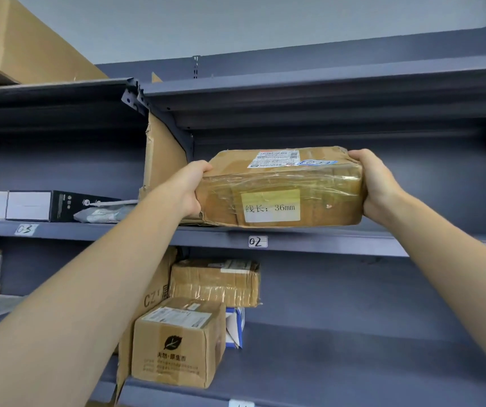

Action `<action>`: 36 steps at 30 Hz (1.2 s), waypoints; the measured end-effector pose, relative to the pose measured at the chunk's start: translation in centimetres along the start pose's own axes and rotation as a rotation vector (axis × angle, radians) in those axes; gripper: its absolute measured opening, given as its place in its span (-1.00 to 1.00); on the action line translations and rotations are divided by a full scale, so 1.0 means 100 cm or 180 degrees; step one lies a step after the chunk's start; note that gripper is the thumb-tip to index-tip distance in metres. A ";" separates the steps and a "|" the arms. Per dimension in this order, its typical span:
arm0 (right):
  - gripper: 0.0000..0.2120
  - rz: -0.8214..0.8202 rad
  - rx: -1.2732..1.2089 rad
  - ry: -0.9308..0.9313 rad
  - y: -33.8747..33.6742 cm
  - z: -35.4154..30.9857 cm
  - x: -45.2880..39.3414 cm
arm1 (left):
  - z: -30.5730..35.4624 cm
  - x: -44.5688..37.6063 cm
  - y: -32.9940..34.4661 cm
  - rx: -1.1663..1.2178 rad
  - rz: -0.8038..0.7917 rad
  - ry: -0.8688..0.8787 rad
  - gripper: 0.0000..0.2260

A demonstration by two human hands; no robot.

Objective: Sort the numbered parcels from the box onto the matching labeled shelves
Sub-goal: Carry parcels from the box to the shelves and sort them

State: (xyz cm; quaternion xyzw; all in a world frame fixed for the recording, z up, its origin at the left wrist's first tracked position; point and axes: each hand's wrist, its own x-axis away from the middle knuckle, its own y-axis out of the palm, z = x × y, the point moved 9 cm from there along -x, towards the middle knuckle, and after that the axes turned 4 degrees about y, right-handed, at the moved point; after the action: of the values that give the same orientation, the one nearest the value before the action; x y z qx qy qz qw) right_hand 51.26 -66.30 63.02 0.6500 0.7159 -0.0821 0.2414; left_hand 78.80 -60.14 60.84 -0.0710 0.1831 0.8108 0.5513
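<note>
Both hands hold a tape-wrapped cardboard parcel (283,188) at the front edge of the grey metal shelf (338,237) marked with the "02" label (258,241). The left hand (187,189) grips the parcel's left end, thumb over the top edge; its fingers are tucked behind and under the box and cannot be seen. The right hand (375,186) clasps the right end the same way, fingers hidden behind it. The parcel's bottom edge sits at the shelf lip; whether it rests there or hangs just above cannot be told. A pale sticker on its front reads "36mm" after two characters, and a small handwritten tag (318,162) on top is too blurred to read surely.

Left of the parcel, a torn cardboard sheet (162,160) leans against the shelf upright. Beyond it, on the shelf bay marked by the "03" label (26,229), lie a black-and-white box (56,205) and a grey mailer bag (103,214), partly covered by the left forearm.

On the shelf below stand a leaf-logo carton (177,348), a taped brown parcel (215,282) behind it, and a blue-and-white box (236,327) mostly hidden between them. A large carton (15,39) on the top shelf is cut off by the frame's left edge.
</note>
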 end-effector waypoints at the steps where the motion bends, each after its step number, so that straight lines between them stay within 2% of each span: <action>1: -0.76 -0.0017 0.0008 -0.0003 -0.001 0.004 -0.009 | -0.002 -0.008 0.002 -0.0004 -0.0008 0.0042 -0.85; 6: -0.75 -0.0126 0.0075 0.0132 0.000 0.025 -0.038 | -0.009 -0.044 0.008 -0.0067 -0.0024 0.0209 -0.85; 14: -0.67 0.0070 0.0210 0.0383 -0.003 0.046 -0.053 | -0.034 -0.081 0.016 -0.0160 -0.0235 0.0088 -0.82; 22: -0.68 0.0189 0.0447 0.0346 0.004 0.053 -0.057 | -0.042 -0.105 0.019 -0.0176 -0.0374 -0.0011 -0.82; 27: -0.65 0.0295 0.0591 0.0444 0.004 0.060 -0.061 | -0.043 -0.126 0.012 -0.0466 -0.0415 0.0203 -0.69; 28: -0.65 0.0343 0.0590 0.0433 0.003 0.061 -0.063 | -0.043 -0.129 0.011 -0.0544 -0.0458 0.0252 -0.61; 31: -0.65 0.0435 0.0534 0.0445 0.000 0.065 -0.064 | -0.045 -0.135 0.009 -0.0845 -0.0624 0.0324 -0.21; 32: -0.65 0.0432 0.0554 0.0440 0.000 0.065 -0.064 | -0.044 -0.134 0.010 -0.0966 -0.0679 0.0384 -0.17; 34: -0.63 0.0450 0.0662 0.0402 0.000 0.063 -0.065 | -0.038 -0.124 0.015 -0.1189 -0.0784 0.0562 -0.27; 36: -0.57 0.0469 0.0905 0.0306 0.002 0.058 -0.066 | -0.028 -0.114 0.017 -0.1587 -0.0827 0.0991 -0.41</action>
State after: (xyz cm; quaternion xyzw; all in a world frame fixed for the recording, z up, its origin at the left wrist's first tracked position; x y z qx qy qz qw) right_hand 53.10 -74.64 61.03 0.7314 0.6583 -0.1334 0.1179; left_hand 81.35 -71.70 62.23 -0.3499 0.0504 0.7329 0.5813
